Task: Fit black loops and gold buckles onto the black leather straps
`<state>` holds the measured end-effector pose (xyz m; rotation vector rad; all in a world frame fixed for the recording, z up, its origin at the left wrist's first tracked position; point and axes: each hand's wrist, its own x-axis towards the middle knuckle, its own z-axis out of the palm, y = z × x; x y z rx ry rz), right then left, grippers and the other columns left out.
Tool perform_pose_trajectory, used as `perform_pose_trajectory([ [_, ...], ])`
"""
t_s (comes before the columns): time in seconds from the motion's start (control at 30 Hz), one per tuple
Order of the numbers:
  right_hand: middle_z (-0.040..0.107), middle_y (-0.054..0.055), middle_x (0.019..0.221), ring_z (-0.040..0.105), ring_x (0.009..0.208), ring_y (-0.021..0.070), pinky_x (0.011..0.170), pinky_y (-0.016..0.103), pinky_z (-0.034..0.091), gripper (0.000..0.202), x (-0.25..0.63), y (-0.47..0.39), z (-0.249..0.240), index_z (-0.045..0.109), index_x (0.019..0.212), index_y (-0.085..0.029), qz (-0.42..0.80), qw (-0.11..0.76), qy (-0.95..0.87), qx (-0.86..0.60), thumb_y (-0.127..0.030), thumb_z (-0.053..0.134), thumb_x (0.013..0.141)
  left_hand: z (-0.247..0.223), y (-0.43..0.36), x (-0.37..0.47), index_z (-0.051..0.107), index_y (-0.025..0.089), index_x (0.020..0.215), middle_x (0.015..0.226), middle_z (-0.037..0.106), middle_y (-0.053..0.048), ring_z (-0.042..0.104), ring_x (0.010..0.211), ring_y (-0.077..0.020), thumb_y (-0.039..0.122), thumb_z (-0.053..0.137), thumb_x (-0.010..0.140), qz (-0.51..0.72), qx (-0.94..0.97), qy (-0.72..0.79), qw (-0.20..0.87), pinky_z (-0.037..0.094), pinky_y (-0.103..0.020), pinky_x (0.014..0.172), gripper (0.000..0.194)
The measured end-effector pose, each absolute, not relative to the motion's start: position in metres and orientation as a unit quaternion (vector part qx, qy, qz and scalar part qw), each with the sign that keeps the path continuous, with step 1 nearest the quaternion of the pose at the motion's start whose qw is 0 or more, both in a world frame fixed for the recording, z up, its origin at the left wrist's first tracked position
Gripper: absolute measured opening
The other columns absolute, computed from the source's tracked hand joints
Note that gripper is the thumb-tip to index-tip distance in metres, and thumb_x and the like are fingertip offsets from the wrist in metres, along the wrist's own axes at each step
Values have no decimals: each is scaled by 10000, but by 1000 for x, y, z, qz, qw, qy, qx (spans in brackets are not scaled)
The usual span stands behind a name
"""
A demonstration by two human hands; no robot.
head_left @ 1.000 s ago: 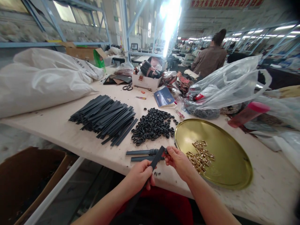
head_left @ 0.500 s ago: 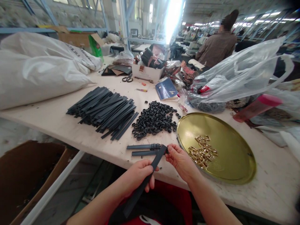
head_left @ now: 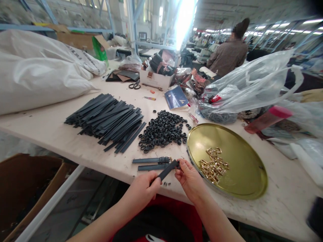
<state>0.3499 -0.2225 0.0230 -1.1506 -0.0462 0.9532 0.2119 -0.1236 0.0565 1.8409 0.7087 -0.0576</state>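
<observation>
A dark strap (head_left: 166, 170) is gripped in my left hand (head_left: 148, 185), its free end pointing up and right. Beside that end, my right hand (head_left: 187, 175) pinches a small black loop (head_left: 178, 165). Just behind my hands lie two straps with stitched edges (head_left: 148, 161), one with a buckle at its right end. A heap of black loops (head_left: 164, 129) sits behind them, and a large pile of dark strips (head_left: 106, 117) is to its left. Gold buckles (head_left: 214, 166) lie on a round golden tray (head_left: 242, 158) at the right.
White sacks (head_left: 45, 77) fill the table's left. At the back are scissors (head_left: 134, 85), a white box (head_left: 155, 79) and a blue booklet (head_left: 176, 97). Plastic bags (head_left: 247, 87) and a pink-capped bottle (head_left: 268, 119) stand right. A person (head_left: 228, 53) is farther back.
The strap in my left hand has swung flatter, and its lower end no longer shows below the hand. My right hand remains at the strap's end. The view has shifted slightly.
</observation>
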Motion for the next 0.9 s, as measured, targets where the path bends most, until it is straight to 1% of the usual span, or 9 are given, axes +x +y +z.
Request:
perform_pose_trajectory([
  [0.1, 567, -27, 651, 454, 494, 69, 475, 202, 379, 292, 349, -224, 22, 570, 772, -188, 412, 722, -74, -551, -420, 694, 644, 62, -126, 208, 459, 186, 579, 471, 489, 35, 458, 472, -118, 278, 364, 805, -41, 819, 282, 497, 292, -214, 489, 261],
  [0.2, 539, -39, 550, 464, 495, 89, 498, 220, 386, 267, 343, -227, 22, 572, 774, -182, 372, 678, -173, -610, -414, 661, 677, 64, -126, 208, 489, 185, 608, 518, 521, 23, 478, 515, -129, 309, 325, 844, -41, 838, 252, 483, 281, -216, 508, 312],
  [0.27, 541, -36, 535, 472, 492, 103, 498, 233, 390, 264, 337, -230, 22, 565, 766, -183, 360, 645, -216, -638, -419, 648, 681, 65, -126, 208, 517, 186, 628, 551, 537, 12, 479, 542, -138, 332, 324, 857, -32, 860, 231, 454, 267, -220, 513, 333],
  [0.33, 566, -23, 572, 482, 503, 111, 504, 242, 398, 239, 331, -234, 22, 565, 761, -187, 354, 610, -249, -664, -410, 625, 697, 65, -126, 207, 541, 190, 633, 572, 550, 2, 466, 543, -143, 338, 352, 852, -33, 886, 209, 413, 247, -225, 507, 324],
  [0.43, 608, -6, 653, 526, 584, 138, 559, 254, 413, 144, 324, -239, 24, 595, 778, -198, 333, 533, -334, -703, -334, 596, 728, 67, -125, 205, 560, 192, 628, 585, 569, -9, 470, 543, -145, 330, 379, 842, -36, 905, 178, 384, 244, -228, 505, 312],
  [0.6, 649, 21, 755, 563, 723, 179, 657, 276, 403, 90, 326, -245, 39, 621, 799, -206, 272, 374, -469, -752, -256, 558, 759, 74, -119, 195, 575, 192, 704, 549, 591, 3, 511, 479, -136, 319, 337, 850, -103, 868, 163, 457, 302, -208, 481, 306],
  [0.73, 662, 33, 796, 560, 780, 201, 685, 283, 372, 117, 325, -248, 51, 643, 845, -220, 247, 242, -544, -765, -241, 595, 740, 74, -114, 187, 606, 192, 647, 624, 644, -25, 558, 564, -163, 277, 459, 777, -89, 894, 164, 407, 317, -215, 508, 214],
  [0.8, 666, 27, 816, 563, 792, 196, 691, 273, 364, 130, 321, -248, 53, 638, 860, -227, 258, 212, -569, -751, -220, 594, 738, 74, -114, 187, 629, 203, 651, 667, 662, -35, 575, 618, -179, 266, 487, 756, -62, 908, 155, 384, 325, -221, 535, 187],
  [0.9, 659, 26, 809, 560, 780, 188, 670, 261, 352, 88, 319, -248, 54, 617, 820, -212, 254, 203, -569, -755, -202, 574, 744, 78, -108, 189, 641, 221, 665, 653, 658, -31, 575, 623, -189, 300, 537, 728, -50, 921, 149, 357, 325, -228, 542, 145],
])
